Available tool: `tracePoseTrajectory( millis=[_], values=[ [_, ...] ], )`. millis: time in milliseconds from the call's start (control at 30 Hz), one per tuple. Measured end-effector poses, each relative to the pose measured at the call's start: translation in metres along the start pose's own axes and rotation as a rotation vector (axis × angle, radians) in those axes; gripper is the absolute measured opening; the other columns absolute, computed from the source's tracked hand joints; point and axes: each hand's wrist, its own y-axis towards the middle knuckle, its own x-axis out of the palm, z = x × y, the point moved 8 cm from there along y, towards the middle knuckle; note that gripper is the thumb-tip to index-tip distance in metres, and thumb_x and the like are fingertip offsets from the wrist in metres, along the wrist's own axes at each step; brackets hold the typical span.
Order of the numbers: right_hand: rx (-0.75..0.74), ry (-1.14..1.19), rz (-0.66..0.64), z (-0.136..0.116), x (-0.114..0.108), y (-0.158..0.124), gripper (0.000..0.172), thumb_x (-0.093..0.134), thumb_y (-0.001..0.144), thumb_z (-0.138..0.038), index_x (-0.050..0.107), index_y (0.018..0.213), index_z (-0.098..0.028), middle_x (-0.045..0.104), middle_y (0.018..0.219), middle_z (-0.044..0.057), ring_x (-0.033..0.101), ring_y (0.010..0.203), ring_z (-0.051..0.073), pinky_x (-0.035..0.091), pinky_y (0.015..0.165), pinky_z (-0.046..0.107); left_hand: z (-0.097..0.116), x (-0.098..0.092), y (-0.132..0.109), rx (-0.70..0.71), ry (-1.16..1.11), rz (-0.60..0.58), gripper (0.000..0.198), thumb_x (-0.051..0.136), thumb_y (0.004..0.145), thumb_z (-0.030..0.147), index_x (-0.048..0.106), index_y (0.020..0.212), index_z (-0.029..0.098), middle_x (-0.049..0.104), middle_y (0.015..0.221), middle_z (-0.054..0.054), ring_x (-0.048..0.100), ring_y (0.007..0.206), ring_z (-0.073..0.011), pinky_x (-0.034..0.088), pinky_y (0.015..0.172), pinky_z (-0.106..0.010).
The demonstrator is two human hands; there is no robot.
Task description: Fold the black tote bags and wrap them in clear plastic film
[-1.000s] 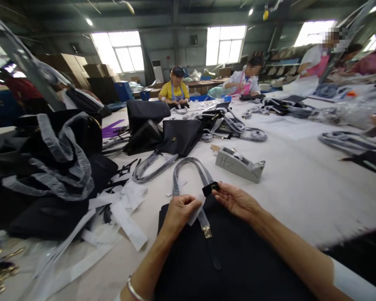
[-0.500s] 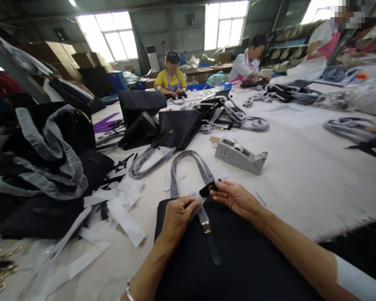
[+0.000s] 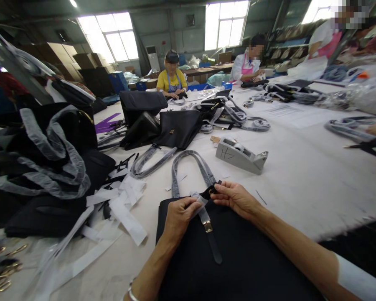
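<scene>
A black bag (image 3: 238, 259) lies flat in front of me, its plastic-wrapped handle (image 3: 188, 155) looped out past the top edge. Down its front runs a closing strap (image 3: 214, 246) with a gold-coloured buckle (image 3: 208, 226); the strap's upper part has a whitish wrapping strip (image 3: 202, 212) around it. My left hand (image 3: 182, 213) pinches this strip between thumb and fingers near the bag's top edge. Close beside it, my right hand (image 3: 235, 197) grips the end of a black tab (image 3: 207, 192) with a small gold-coloured ring. What the fingertips cover is hidden.
A grey tape dispenser (image 3: 240, 155) stands beyond my right hand. White paper strips (image 3: 128, 217) lie scattered to the left, beside piled black bags (image 3: 59, 167). More bags (image 3: 178, 127) lie ahead. A co-worker (image 3: 172, 77) sits across the table; another person's hand shows at the right edge.
The black tab tilts differently and its near end now sits closer to my left hand. Both hands keep their grip almost in place. The view has shifted slightly.
</scene>
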Motion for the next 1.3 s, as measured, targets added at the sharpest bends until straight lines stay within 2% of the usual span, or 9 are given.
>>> tracePoseTrajectory(
  millis=[167, 267, 367, 567, 700, 900, 1133, 1233, 1300],
  values=[
    [0.012, -0.127, 0.002, 0.006, 0.001, 0.002, 0.035, 0.086, 0.063, -0.037, 0.060, 0.070, -0.015, 0.069, 0.067, 0.002, 0.065, 0.057, 0.012, 0.051, 0.047, 0.017, -0.002, 0.004, -0.003, -0.037, -0.025, 0.003, 0.024, 0.065, 0.079, 0.040, 0.077, 0.085, 0.021, 0.076, 0.080, 0.001, 0.066, 0.073, -0.0184, 0.046, 0.066, -0.023],
    [-0.020, -0.231, 0.033, 0.007, -0.001, 0.005, 0.039, 0.085, 0.062, -0.045, 0.061, 0.068, -0.015, 0.060, 0.052, -0.003, 0.052, 0.043, 0.007, 0.037, 0.037, 0.015, -0.006, 0.008, -0.003, -0.083, -0.067, 0.002, 0.026, 0.066, 0.077, 0.041, 0.077, 0.085, 0.019, 0.074, 0.077, 0.000, 0.064, 0.069, -0.0181, 0.045, 0.062, -0.024],
    [-0.017, -0.307, 0.004, 0.009, 0.001, 0.007, 0.041, 0.082, 0.062, -0.049, 0.059, 0.064, -0.015, 0.055, 0.048, -0.004, 0.043, 0.038, 0.004, 0.029, 0.035, 0.016, -0.010, 0.015, 0.001, -0.132, -0.153, -0.036, 0.026, 0.068, 0.075, 0.041, 0.077, 0.083, 0.017, 0.073, 0.073, -0.001, 0.062, 0.065, -0.0163, 0.043, 0.058, -0.023],
    [-0.012, -0.313, -0.032, 0.011, 0.002, 0.006, 0.042, 0.078, 0.065, -0.054, 0.061, 0.068, -0.015, 0.056, 0.053, -0.004, 0.046, 0.044, 0.006, 0.033, 0.037, 0.016, -0.019, 0.037, 0.010, -0.251, -0.414, -0.121, 0.030, 0.073, 0.072, 0.043, 0.074, 0.083, 0.015, 0.073, 0.072, -0.003, 0.061, 0.059, -0.0131, 0.043, 0.054, -0.020],
    [-0.053, -0.357, -0.038, 0.011, 0.000, 0.006, 0.037, 0.076, 0.070, -0.049, 0.062, 0.066, -0.015, 0.056, 0.052, -0.002, 0.049, 0.046, 0.007, 0.035, 0.037, 0.015, -0.027, 0.049, 0.010, -0.328, -0.540, -0.124, 0.037, 0.077, 0.068, 0.047, 0.071, 0.083, 0.013, 0.073, 0.068, -0.005, 0.062, 0.055, -0.0137, 0.045, 0.052, -0.021],
    [0.083, -0.088, 0.048, 0.017, -0.017, 0.010, 0.024, 0.071, 0.078, -0.036, 0.064, 0.082, -0.014, 0.067, 0.077, 0.004, 0.054, 0.047, 0.006, 0.037, 0.035, 0.014, -0.026, 0.061, 0.006, -0.385, -0.572, -0.166, 0.042, 0.079, 0.065, 0.048, 0.063, 0.083, 0.013, 0.072, 0.066, -0.007, 0.063, 0.051, -0.0137, 0.046, 0.048, -0.021],
    [0.034, -0.142, 0.100, 0.019, -0.017, 0.011, 0.017, 0.069, 0.078, -0.026, 0.058, 0.070, -0.016, 0.063, 0.060, -0.001, 0.054, 0.040, 0.007, 0.035, 0.031, 0.014, -0.017, 0.071, 0.014, -0.405, -0.544, -0.151, 0.035, 0.070, 0.072, 0.046, 0.048, 0.077, 0.019, 0.070, 0.067, -0.004, 0.067, 0.055, -0.0164, 0.051, 0.050, -0.024],
    [0.026, -0.179, 0.094, 0.021, -0.015, 0.010, 0.018, 0.068, 0.079, -0.027, 0.058, 0.068, -0.016, 0.060, 0.049, -0.002, 0.055, 0.040, 0.009, 0.035, 0.031, 0.014, -0.012, 0.076, 0.022, -0.357, -0.459, -0.161, 0.030, 0.062, 0.077, 0.046, 0.046, 0.076, 0.021, 0.064, 0.059, 0.001, 0.061, 0.047, -0.0145, 0.049, 0.047, -0.024],
    [0.024, -0.195, 0.088, 0.020, -0.016, 0.009, 0.019, 0.068, 0.079, -0.028, 0.058, 0.070, -0.016, 0.061, 0.049, -0.001, 0.058, 0.042, 0.010, 0.036, 0.032, 0.014, -0.007, 0.074, 0.029, -0.291, -0.386, -0.139, 0.027, 0.060, 0.078, 0.044, 0.046, 0.073, 0.021, 0.059, 0.055, 0.004, 0.057, 0.045, -0.0126, 0.044, 0.045, -0.022]
  ],
)
